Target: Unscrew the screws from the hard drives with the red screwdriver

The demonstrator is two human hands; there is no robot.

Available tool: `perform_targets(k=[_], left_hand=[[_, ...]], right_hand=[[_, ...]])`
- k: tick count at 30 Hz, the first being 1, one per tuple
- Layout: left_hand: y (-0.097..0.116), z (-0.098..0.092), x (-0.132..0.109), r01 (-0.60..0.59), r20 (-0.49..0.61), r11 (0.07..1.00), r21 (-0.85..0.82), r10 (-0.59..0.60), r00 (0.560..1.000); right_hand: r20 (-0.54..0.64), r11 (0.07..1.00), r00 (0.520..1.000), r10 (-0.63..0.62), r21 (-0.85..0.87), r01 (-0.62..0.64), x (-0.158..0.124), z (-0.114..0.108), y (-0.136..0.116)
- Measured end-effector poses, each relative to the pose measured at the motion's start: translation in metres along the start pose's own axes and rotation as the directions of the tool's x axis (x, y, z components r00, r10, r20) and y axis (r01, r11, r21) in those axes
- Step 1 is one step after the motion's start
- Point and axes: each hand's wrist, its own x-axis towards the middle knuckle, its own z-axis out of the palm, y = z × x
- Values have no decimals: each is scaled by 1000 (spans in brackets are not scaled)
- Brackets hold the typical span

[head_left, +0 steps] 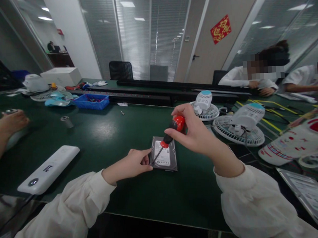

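Observation:
A hard drive [172, 155] lies label up on the green table [101, 132], near its front edge. My left hand [134, 163] is at the drive's left side, thumb and forefinger resting on its edge near the lower-left corner. My right hand [190, 131] is closed around the red and black handle of a screwdriver [179, 123]. The screwdriver slants down to the left, and its thin shaft ends at the drive's lower-left corner, close to my left thumb.
A white power bank [49, 169] and a small metal cylinder [66, 122] are to the left, before a blue tray [91, 101]. White fans [240, 123] and a patterned white object [290, 142] stand right. Another person's hand [11, 123] is far left; two people sit back right.

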Motion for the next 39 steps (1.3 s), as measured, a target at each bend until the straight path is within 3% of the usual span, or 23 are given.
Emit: perform_targets(k=[3, 8, 15, 21, 26, 31, 39], left_hand=[[3, -1, 0, -13, 5, 1000, -2, 13, 1000], [2, -2, -1, 5, 18, 1000, -3, -5, 1000], [3, -3, 0, 23, 21, 1000, 4, -23, 1000], [2, -3, -1, 7, 26, 1000, 3, -7, 1000], [2, -3, -2, 5, 34, 1000, -14, -5, 999], [3, -2, -1, 17, 20, 1000, 15, -17, 1000], [-3, -1, 0, -33, -2, 999, -3, 33, 999]], right_hand=[[39, 999, 999, 17, -34, -16, 1, 0, 3], [76, 991, 993, -86, 113, 77, -2, -3, 5], [81, 995, 993, 84, -52, -80, -2, -1, -5], [72, 996, 994, -83, 44, 80, -1, -1, -1], [72, 995, 997, -34, -96, 41, 0, -5, -2], [63, 992, 990, -130, 9, 129, -1, -4, 0], [57, 994, 995, -84, -59, 87, -1, -4, -1]])
